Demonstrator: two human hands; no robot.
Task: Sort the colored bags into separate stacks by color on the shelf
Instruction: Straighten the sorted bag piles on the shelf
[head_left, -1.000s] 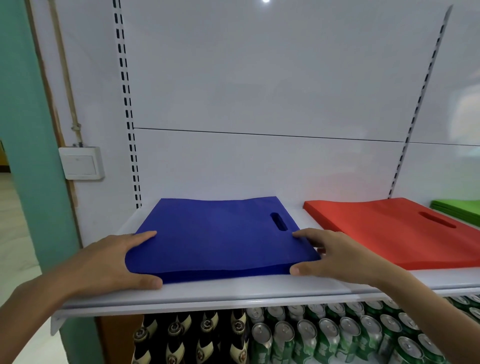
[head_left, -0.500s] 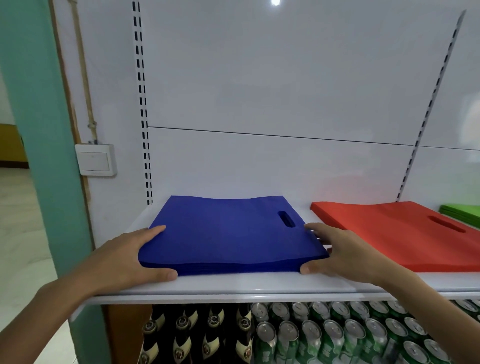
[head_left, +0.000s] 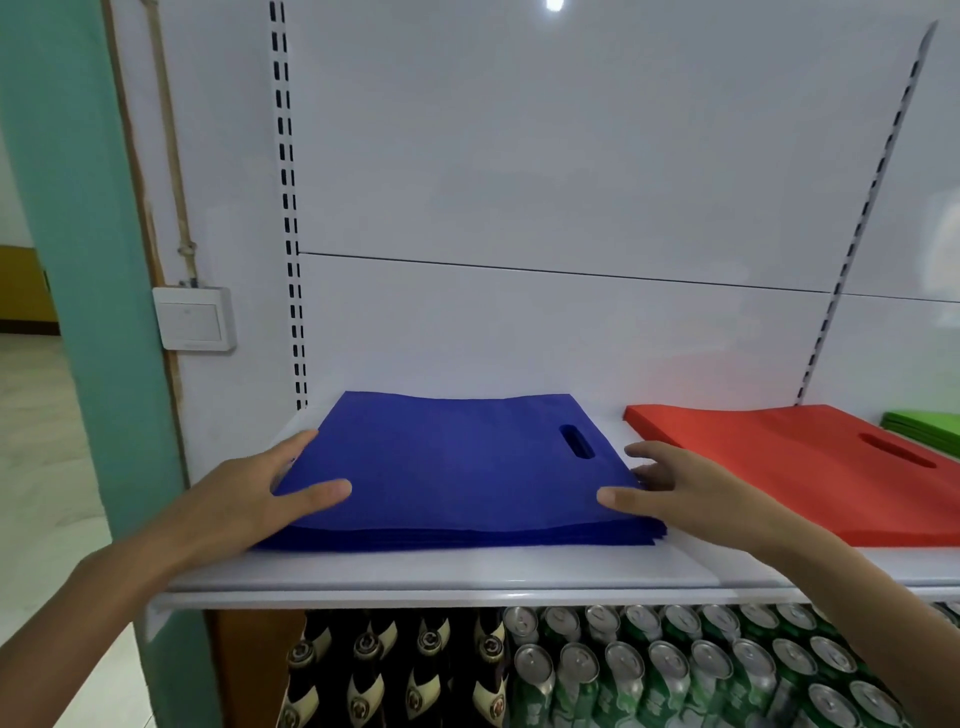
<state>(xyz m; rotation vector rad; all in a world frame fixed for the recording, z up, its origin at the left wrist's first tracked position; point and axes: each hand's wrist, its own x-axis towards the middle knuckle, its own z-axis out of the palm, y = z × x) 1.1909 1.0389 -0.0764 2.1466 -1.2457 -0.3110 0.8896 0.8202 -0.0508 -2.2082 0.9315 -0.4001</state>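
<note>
Blue bag stack (head_left: 457, 467) lies flat on the left part of the white shelf (head_left: 467, 571), handle slot toward its right side, layered edges showing along the front. Head view, only view.

Left hand (head_left: 244, 499) is at the stack's left edge: fingers stretched out along the side, thumb laid on top of the near-left corner. Spread, not curled round anything.

Right hand (head_left: 691, 488) mirrors it at the right edge: thumb flat on top of the blue fabric, fingers extended beside the stack's right side, relaxed and apart. Whether any fingertips tuck under the bags cannot be told.

Red bag stack (head_left: 779, 467) sits just right of the blue one on the same shelf, a strip of bare shelf between them, handle slot also toward its right. Green bag stack (head_left: 924, 431) is further right, cut off by the frame edge.

Below the shelf: dark bottles (head_left: 395, 665) on the left, green cans (head_left: 675, 665) on the right. White light switch (head_left: 193, 318) is on the wall at left, next to a teal post (head_left: 88, 260).
</note>
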